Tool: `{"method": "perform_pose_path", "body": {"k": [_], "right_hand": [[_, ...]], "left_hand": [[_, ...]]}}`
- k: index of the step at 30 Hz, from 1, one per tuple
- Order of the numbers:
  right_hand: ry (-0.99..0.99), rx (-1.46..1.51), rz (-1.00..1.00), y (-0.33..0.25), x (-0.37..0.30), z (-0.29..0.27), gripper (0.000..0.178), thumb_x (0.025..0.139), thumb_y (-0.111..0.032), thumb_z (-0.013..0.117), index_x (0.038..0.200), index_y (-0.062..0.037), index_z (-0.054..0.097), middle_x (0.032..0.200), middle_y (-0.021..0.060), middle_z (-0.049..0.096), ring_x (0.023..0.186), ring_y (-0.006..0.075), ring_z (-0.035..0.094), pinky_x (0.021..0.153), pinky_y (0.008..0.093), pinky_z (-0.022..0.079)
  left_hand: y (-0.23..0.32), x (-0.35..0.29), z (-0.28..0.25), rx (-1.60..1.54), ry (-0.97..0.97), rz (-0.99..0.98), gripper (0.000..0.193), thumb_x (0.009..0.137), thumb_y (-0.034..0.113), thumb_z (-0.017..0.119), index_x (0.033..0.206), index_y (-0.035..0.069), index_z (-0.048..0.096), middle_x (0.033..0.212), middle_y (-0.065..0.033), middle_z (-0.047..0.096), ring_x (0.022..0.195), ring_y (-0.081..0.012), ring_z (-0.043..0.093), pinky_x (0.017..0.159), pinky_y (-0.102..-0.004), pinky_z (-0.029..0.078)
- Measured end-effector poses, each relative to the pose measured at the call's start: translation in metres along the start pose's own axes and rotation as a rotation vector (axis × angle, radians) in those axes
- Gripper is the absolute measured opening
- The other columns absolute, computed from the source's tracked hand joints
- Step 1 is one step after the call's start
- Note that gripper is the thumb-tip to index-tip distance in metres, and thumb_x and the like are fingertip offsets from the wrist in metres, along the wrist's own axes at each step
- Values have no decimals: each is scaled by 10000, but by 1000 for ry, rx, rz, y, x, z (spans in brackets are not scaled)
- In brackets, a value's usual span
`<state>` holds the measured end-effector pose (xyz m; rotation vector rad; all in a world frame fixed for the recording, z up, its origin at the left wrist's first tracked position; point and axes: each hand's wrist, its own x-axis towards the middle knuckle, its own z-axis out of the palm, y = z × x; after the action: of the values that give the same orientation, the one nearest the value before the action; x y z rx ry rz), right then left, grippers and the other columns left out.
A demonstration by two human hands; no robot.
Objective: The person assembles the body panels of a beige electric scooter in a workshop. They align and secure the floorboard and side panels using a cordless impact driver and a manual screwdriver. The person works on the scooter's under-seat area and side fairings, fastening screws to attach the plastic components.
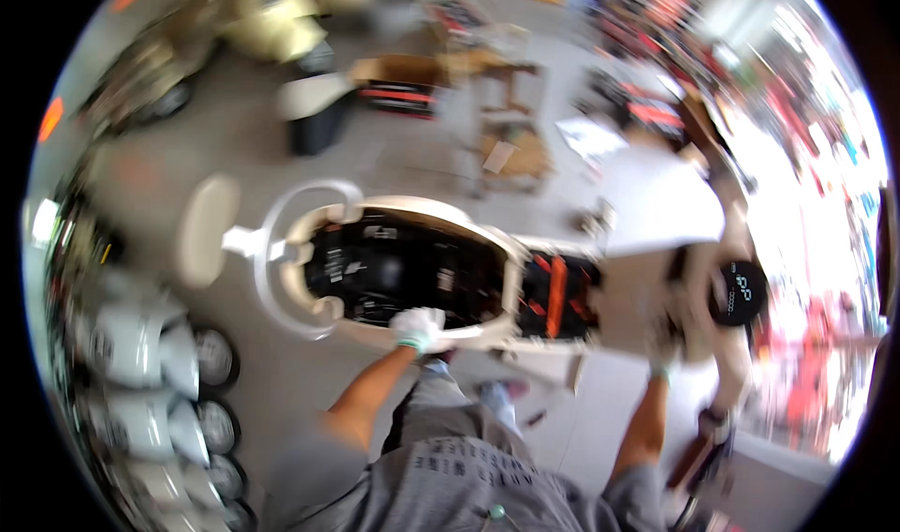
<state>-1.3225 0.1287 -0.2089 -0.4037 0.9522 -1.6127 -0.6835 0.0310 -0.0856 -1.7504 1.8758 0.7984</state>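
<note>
- Cream scooter (512, 293) is right in front of you, above the grey floor (281, 363); display end to your right, rail end to your left.
- Left hand (418, 329), gloved: on the near edge of the open black bay (403, 269). Finger closure: can't tell.
- Right hand (664, 359): blurred, at the near edge of the front section. Grip: can't tell.
- Whole thing likely heavy, shell stiff, finish probably slick and scratch-prone.
- Best hold: bay rim or pale rail (262, 260). Keep off the round display (738, 293); likely fragile.
</note>
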Motion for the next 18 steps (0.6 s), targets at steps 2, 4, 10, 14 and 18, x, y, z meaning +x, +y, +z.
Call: {"method": "perform_pose_path", "body": {"k": [2, 4, 10, 14, 18], "right_hand": [[-40, 178, -102, 15, 0, -20, 457, 922, -296, 459, 1278, -10, 483, 1290, 117, 527, 1120, 233, 507, 900, 379, 420], [59, 470, -213, 34, 2, -27, 439, 884, -183, 487, 1268, 29, 476, 1310, 169, 504, 1155, 239, 497, 936, 374, 410], [357, 645, -90, 13, 9, 36, 302, 857, -132, 527, 1112, 19, 586, 986, 129, 586, 841, 231, 527, 722, 335, 446], [251, 749, -22, 10, 13, 6, 264, 864, -134, 513, 1072, 5, 598, 870, 90, 557, 738, 202, 477, 641, 312, 408], [667, 490, 7, -6, 5, 50, 197, 885, -139, 493, 1013, -64, 622, 775, 33, 525, 648, 167, 424, 514, 269, 334]], "left_hand": [[-6, -2, 7, 13, 49, -21, 517, 618, 537, 656, 974, 163, 644, 940, -98, 657, 849, -276, 664, 675, -437, 536], [-24, 23, 48, -109, 242, -136, 383, 777, 489, 538, 840, 144, 691, 855, -101, 683, 803, -297, 667, 697, -434, 530], [-27, 25, 83, -182, 364, -228, 424, 874, 439, 433, 758, 133, 703, 778, -101, 685, 754, -296, 660, 699, -434, 515], [-26, 30, 92, -149, 399, -216, 400, 870, 428, 445, 751, 139, 695, 760, -87, 683, 741, -293, 658, 705, -436, 511], [-26, 29, 69, -154, 296, -244, 406, 860, 446, 451, 805, 134, 705, 828, -102, 689, 833, -283, 664, 732, -428, 521]]}}
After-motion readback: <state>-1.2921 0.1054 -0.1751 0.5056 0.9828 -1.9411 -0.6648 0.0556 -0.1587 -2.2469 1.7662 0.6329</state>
